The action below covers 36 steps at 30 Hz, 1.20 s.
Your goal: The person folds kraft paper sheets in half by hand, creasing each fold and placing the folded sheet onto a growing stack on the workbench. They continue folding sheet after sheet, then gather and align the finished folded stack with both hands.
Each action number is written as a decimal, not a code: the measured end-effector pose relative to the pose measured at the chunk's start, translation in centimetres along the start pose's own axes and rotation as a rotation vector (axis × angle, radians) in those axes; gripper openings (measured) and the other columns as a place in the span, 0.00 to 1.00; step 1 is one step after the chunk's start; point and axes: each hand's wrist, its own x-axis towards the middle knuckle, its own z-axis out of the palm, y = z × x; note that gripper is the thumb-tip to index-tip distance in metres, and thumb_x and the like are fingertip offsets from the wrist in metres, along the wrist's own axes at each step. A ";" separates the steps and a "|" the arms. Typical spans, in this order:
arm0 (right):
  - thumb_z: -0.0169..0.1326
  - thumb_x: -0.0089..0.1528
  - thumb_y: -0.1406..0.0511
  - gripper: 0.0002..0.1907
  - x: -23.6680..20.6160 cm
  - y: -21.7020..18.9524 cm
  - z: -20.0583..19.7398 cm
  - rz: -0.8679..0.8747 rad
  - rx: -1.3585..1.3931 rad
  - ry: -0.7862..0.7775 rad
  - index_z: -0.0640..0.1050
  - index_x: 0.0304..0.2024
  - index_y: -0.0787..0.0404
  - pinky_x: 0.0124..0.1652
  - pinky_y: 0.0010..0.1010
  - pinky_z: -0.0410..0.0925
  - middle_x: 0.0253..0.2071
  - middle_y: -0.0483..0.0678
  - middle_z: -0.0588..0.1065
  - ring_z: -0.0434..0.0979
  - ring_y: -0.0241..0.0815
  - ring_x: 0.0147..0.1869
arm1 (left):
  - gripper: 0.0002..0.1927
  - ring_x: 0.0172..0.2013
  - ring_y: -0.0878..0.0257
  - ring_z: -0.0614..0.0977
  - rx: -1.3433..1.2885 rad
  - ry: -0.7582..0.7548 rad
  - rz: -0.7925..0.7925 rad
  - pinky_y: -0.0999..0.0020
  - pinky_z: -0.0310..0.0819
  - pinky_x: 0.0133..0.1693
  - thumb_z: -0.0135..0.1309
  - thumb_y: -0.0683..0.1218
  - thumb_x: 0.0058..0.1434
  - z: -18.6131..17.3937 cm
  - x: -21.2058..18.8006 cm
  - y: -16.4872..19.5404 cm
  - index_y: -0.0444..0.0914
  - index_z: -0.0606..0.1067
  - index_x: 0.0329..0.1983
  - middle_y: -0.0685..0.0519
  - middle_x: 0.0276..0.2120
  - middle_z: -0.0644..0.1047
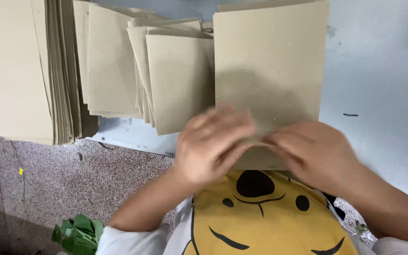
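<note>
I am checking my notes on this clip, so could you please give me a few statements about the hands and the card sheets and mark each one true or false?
1. Both hands, the left hand and the right hand, meet at the near edge of the brown card sheet. True.
2. The card sheet lies on a red table. False: the table is pale blue.
3. A tall stack of card sits at the far left. True.
4. The right hand holds scissors. False: no tool shows in either hand.
5. Green leaves lie on the speckled floor. True.
6. The fanned sheets are white. False: they are brown like the rest.
</note>
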 end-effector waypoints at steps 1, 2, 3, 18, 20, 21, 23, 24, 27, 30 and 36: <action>0.64 0.57 0.67 0.10 -0.3 0.3 -0.3 0.080 0.111 0.055 0.81 0.41 0.59 0.42 0.33 0.70 0.41 0.45 0.80 0.79 0.43 0.43 | 0.29 0.61 0.53 0.75 -0.219 0.084 -0.083 0.58 0.70 0.62 0.69 0.49 0.60 0.2 0.1 0.1 0.41 0.68 0.60 0.50 0.59 0.71; 0.65 0.59 0.67 0.09 -0.7 0.5 -0.8 0.157 0.222 0.109 0.81 0.42 0.58 0.40 0.30 0.70 0.40 0.45 0.80 0.79 0.40 0.41 | 0.38 0.64 0.54 0.70 -0.436 0.170 -0.163 0.59 0.65 0.65 0.70 0.50 0.61 0.3 0.2 0.3 0.37 0.60 0.65 0.48 0.66 0.63; 0.63 0.60 0.69 0.09 -1.2 0.7 -1.3 0.236 0.489 0.158 0.81 0.44 0.61 0.38 0.30 0.69 0.40 0.48 0.80 0.79 0.40 0.39 | 0.42 0.67 0.57 0.67 -0.655 0.194 -0.202 0.61 0.61 0.67 0.70 0.51 0.62 0.6 0.4 0.2 0.39 0.56 0.69 0.50 0.69 0.59; 0.43 0.77 0.64 0.17 1.5 -0.7 1.4 0.065 0.821 0.605 0.59 0.67 0.61 0.57 0.35 0.70 0.54 0.55 0.75 0.76 0.42 0.57 | 0.13 0.48 0.61 0.88 -0.803 0.072 -0.270 0.70 0.84 0.51 0.65 0.39 0.66 3.7 0.3 -1.2 0.36 0.78 0.53 0.50 0.48 0.84; 0.43 0.79 0.65 0.15 1.5 -0.7 1.5 0.017 0.832 0.578 0.59 0.66 0.59 0.57 0.33 0.70 0.55 0.54 0.75 0.76 0.39 0.57 | 0.15 0.49 0.60 0.87 -0.804 0.073 -0.226 0.69 0.83 0.51 0.66 0.40 0.64 3.9 0.6 -1.5 0.36 0.78 0.53 0.49 0.48 0.83; 0.44 0.80 0.65 0.14 1.5 -0.5 1.6 0.001 0.841 0.571 0.59 0.65 0.58 0.58 0.32 0.70 0.55 0.54 0.74 0.76 0.39 0.57 | 0.16 0.49 0.60 0.87 -0.803 0.075 -0.201 0.69 0.83 0.51 0.66 0.40 0.63 3.9 0.6 -1.7 0.36 0.78 0.53 0.49 0.49 0.83; 0.45 0.77 0.66 0.18 1.5 -0.4 1.7 0.016 0.881 0.575 0.58 0.66 0.59 0.60 0.33 0.68 0.55 0.54 0.73 0.74 0.40 0.60 | 0.13 0.49 0.60 0.87 -0.842 0.079 -0.207 0.69 0.83 0.52 0.65 0.40 0.66 3.9 0.4 -1.9 0.36 0.77 0.53 0.49 0.48 0.83; 0.46 0.75 0.66 0.19 1.5 -0.3 1.8 0.029 0.903 0.574 0.58 0.66 0.60 0.62 0.33 0.67 0.55 0.54 0.72 0.74 0.41 0.61 | 0.12 0.50 0.59 0.87 -0.862 0.081 -0.213 0.69 0.83 0.53 0.64 0.40 0.68 3.9 0.3 -2.1 0.36 0.77 0.53 0.49 0.48 0.83; 0.44 0.72 0.67 0.19 1.4 0.0 2.0 0.069 0.937 0.539 0.59 0.64 0.61 0.65 0.34 0.67 0.55 0.54 0.71 0.72 0.42 0.62 | 0.13 0.51 0.60 0.87 -0.831 0.065 -0.086 0.70 0.83 0.55 0.63 0.41 0.69 4.1 0.2 -2.6 0.38 0.77 0.54 0.49 0.49 0.83; 0.43 0.76 0.71 0.12 1.2 0.5 2.5 0.086 0.947 0.505 0.62 0.62 0.61 0.61 0.31 0.69 0.55 0.53 0.71 0.73 0.40 0.61 | 0.16 0.48 0.59 0.86 -0.780 0.055 -0.068 0.70 0.81 0.52 0.65 0.41 0.64 4.3 0.5 -2.9 0.36 0.76 0.54 0.47 0.48 0.82; 0.47 0.73 0.73 0.11 -0.2 0.7 3.5 0.231 0.853 0.488 0.67 0.58 0.63 0.53 0.25 0.66 0.54 0.49 0.73 0.70 0.31 0.50 | 0.18 0.42 0.65 0.84 -0.808 0.106 -0.182 0.71 0.80 0.46 0.64 0.42 0.65 2.9 -0.4 -2.1 0.33 0.75 0.56 0.49 0.44 0.82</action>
